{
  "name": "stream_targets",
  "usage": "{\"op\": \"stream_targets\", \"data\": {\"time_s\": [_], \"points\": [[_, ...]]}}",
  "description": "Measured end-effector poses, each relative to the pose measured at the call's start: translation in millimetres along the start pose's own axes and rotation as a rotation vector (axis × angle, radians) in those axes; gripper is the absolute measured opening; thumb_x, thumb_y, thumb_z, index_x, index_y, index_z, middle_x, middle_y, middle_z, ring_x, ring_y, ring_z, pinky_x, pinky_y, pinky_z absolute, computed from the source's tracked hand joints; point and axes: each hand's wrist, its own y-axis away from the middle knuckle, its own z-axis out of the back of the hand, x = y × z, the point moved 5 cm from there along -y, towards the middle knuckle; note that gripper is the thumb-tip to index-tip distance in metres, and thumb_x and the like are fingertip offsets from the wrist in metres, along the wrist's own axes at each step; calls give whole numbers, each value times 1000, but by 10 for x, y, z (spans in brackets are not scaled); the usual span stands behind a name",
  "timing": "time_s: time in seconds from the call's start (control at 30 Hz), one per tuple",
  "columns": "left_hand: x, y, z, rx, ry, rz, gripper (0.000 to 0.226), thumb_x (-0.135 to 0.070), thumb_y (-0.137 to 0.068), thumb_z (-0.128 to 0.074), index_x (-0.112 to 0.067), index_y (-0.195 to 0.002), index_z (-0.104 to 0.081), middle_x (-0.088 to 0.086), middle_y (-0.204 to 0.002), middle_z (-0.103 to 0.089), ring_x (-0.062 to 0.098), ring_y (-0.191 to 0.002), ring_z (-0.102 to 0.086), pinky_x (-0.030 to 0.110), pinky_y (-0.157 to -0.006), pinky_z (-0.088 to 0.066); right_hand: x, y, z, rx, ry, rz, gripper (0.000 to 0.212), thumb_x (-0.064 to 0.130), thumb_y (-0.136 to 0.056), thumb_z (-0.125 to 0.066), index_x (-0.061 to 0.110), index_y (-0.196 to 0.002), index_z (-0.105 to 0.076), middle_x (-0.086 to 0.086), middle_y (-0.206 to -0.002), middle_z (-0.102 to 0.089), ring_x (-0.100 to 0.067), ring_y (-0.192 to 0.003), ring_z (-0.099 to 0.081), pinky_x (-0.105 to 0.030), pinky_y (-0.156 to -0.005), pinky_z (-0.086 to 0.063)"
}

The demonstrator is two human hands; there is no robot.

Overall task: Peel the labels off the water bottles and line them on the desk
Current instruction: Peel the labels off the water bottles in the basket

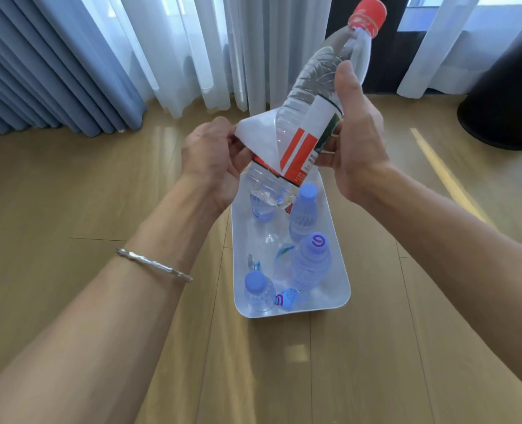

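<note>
A clear water bottle (318, 75) with a red cap is held tilted in the air, cap up and to the right. My right hand (350, 130) grips its middle over the label. My left hand (215, 154) pinches the loose white flap of the red-and-white label (261, 133), which is partly pulled away from the bottle. Below them a white bin (339, 270) holds several small bottles with blue-purple caps, such as one upright bottle (310, 261).
The bin stands on a light wooden floor (100, 194). Blue and white curtains (100, 56) hang along the far side. A dark round object (504, 99) stands at the right. A silver bracelet (154, 264) is on my left wrist.
</note>
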Motion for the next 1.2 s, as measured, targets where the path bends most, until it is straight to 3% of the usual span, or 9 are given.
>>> {"op": "stream_targets", "data": {"time_s": [0.1, 0.2, 0.3, 0.43, 0.53, 0.9, 1.0, 1.1, 1.2], "points": [[5, -37, 100, 17, -211, -19, 27, -27, -100, -49, -13, -77, -50, -1, -63, -65, 14, -60, -67, 30, -60, -57, 52, -7, 34, -20, 13, 28, 44, 52, -95, -46, 14, -114, -60, -13, -104, -71, -29, -90, -72, -41, -70, -61], [113, -33, 140, 141, -470, 119, 66, -68, -93, -30, -12, -102, -62, 4, -96, -74, 17, -93, -70, 43, -90, -53, 123, -21, 56, -31, 55, 84, 40, 51, -94, -49, 15, -110, -59, -9, -100, -70, -25, -89, -71, -40, -71, -61], [233, 94, -3, 385, -608, 192, 84, -77, -85, -18, -17, -115, -68, 2, -108, -74, 16, -107, -67, 42, -94, -49, 142, -22, 42, -30, 116, 119, 39, 49, -94, -50, 16, -113, -56, -3, -99, -69, -17, -88, -71, -37, -73, -61], [222, 144, -62, 325, -567, 10, 34, -46, -92, -54, -18, -95, -72, 1, -90, -76, 11, -81, -72, 33, -77, -56, 87, 4, 6, -7, 143, 126, 41, 48, -94, -51, 15, -118, -54, -4, -102, -69, -15, -86, -72, -32, -71, -61], [208, 108, -15, 248, -496, -105, 18, -25, -94, -61, -14, -90, -73, 1, -83, -76, 13, -75, -71, 32, -74, -57, 65, 17, -17, 2, 165, 135, 38, 46, -95, -50, 16, -119, -53, -4, -103, -68, -16, -88, -71, -35, -73, -61], [190, 58, 99, 87, -150, 51, 18, -17, -98, -53, -13, -89, -68, 6, -75, -61, 17, -68, -53, 26, -49, -56, 22, 0, -12, 81, -54, 10, 49, 50, -97, -42, 8, -113, -62, -16, -101, -71, -32, -90, -71, -45, -79, -59], [153, 16, 109, 86, -298, 46, 16, -19, -97, -56, -15, -86, -66, 0, -69, -65, 11, -55, -59, 22, -46, -52, 92, -5, -28, 127, -93, 12, 53, 51, -96, -39, 8, -115, -62, -18, -107, -70, -34, -96, -70, -48, -84, -57], [108, -48, 173, 127, -512, 104, 8, -19, -93, -62, -17, -99, -67, -3, -79, -68, 10, -60, -60, 22, -51, -52, 135, 16, -28, 156, 38, 68, 52, 49, -97, -39, 6, -118, -60, -14, -99, -71, -27, -83, -71, -36, -68, -58], [-31, -58, 299, 198, -394, 244, 19, -10, -89, -61, -23, -101, -65, -2, -92, -70, 11, -70, -68, 26, -56, -57, 77, 47, -22, 178, 100, 53, 46, 54, -93, -42, 16, -106, -64, -18, -103, -71, -36, -92, -70, -48, -78, -59]]}}
